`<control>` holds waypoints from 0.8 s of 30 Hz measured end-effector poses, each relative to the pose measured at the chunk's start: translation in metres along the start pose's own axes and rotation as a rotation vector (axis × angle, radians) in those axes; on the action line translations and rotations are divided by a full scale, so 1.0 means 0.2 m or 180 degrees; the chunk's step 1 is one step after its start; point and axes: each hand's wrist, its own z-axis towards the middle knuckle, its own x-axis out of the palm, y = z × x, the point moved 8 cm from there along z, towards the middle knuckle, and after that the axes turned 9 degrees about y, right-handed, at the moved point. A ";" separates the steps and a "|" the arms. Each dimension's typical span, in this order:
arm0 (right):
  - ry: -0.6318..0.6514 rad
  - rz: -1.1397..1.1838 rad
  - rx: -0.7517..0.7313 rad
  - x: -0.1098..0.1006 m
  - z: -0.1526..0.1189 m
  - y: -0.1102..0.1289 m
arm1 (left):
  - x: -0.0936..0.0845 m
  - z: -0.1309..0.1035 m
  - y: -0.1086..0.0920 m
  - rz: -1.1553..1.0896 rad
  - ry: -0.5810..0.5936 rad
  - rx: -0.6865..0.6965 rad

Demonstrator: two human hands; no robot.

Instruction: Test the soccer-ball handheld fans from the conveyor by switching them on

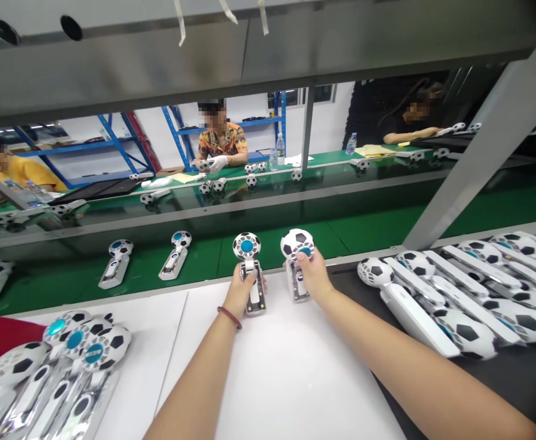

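Both grips closed, my left hand [239, 288] holds one football-headed device [255, 296] below its head and my right hand [317, 275] a second device [295, 242], three further devices [115, 267] lying leftward on the near green surface [210, 256].

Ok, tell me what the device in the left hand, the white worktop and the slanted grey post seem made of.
Device in the left hand: probably plastic, smooth, white and moulded-looking.
White worktop: perhaps laminate or plastic sheet, given its flat, faint sheen.
Slanted grey post: likely metal, perhaps painted, from its straight edges and dull finish.
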 end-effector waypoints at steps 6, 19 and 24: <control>0.0745 0.0021 0.0990 0.10 -0.06 -0.16 | 0.03 -0.05 0.01 -0.0161 0.0142 -0.0085; 0.0672 0.1679 0.1537 0.11 -0.11 -0.08 | 0.12 -0.11 -0.03 -0.0962 0.0782 -0.0361; 0.0847 0.1762 0.1530 0.14 -0.13 -0.07 | 0.11 -0.11 -0.01 -0.1059 0.0802 -0.0462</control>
